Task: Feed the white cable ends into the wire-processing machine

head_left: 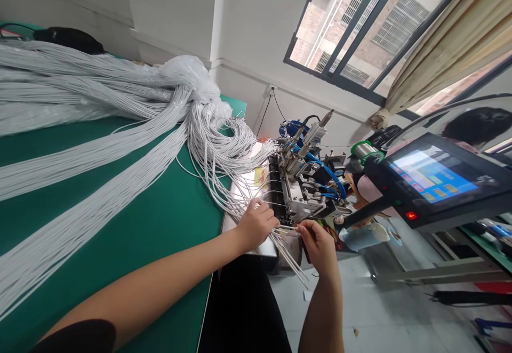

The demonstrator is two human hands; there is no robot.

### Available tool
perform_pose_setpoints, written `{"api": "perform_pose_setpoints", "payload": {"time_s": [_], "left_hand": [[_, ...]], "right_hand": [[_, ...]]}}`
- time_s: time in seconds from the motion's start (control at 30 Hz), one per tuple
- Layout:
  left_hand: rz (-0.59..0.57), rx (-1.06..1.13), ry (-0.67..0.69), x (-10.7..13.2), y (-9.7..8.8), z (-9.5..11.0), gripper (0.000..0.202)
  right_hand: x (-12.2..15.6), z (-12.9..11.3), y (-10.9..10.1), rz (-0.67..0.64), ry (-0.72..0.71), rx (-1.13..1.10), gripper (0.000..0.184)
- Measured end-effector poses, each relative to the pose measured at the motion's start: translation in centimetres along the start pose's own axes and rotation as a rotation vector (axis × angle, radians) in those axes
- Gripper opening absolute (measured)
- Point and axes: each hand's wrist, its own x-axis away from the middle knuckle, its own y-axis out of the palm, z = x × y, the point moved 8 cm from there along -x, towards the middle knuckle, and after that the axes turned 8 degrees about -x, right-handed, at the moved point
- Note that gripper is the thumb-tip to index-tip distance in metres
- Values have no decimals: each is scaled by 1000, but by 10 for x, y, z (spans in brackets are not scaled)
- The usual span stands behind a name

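My left hand (258, 224) is closed around several thin white cables (224, 195) at the front edge of the machine. Beside it, my right hand (319, 242) pinches the end of a white cable (287, 227) that runs across from my left hand. Several loose cable ends (291, 259) hang down below and between my hands. Just beyond my hands stands a metal machine (298, 182) with blue air tubes and a black slotted strip (277, 182), across which single cables lie. The exact cable tip in my right fingers is too small to make out.
Long bundles of white cable (108, 203) stretch over the green table (176, 225) on the left, gathered under clear plastic (190, 73). A touchscreen panel (432, 174) juts in from the right. Behind it are a wire spool (366, 152) and another person's head (478, 126).
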Motion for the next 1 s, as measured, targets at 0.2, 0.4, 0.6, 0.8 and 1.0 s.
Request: {"api": "perform_pose_setpoints", "payload": {"time_s": [0.2, 0.4, 0.6, 0.8, 1.0], "left_hand": [[65, 36, 59, 0, -9, 8, 25], [63, 3, 37, -1, -8, 7, 24], [-28, 9, 12, 1, 5, 4, 14], [-102, 22, -40, 2, 10, 0, 14], [-143, 38, -67, 1, 9, -3, 34]], "right_hand": [[9, 15, -6, -93, 98, -125, 30], [9, 15, 3, -114, 99, -147, 29], [2, 13, 9, 53, 72, -217, 28], [-3, 18, 13, 73, 102, -278, 29], [-12, 23, 6, 20, 26, -35, 30]]}}
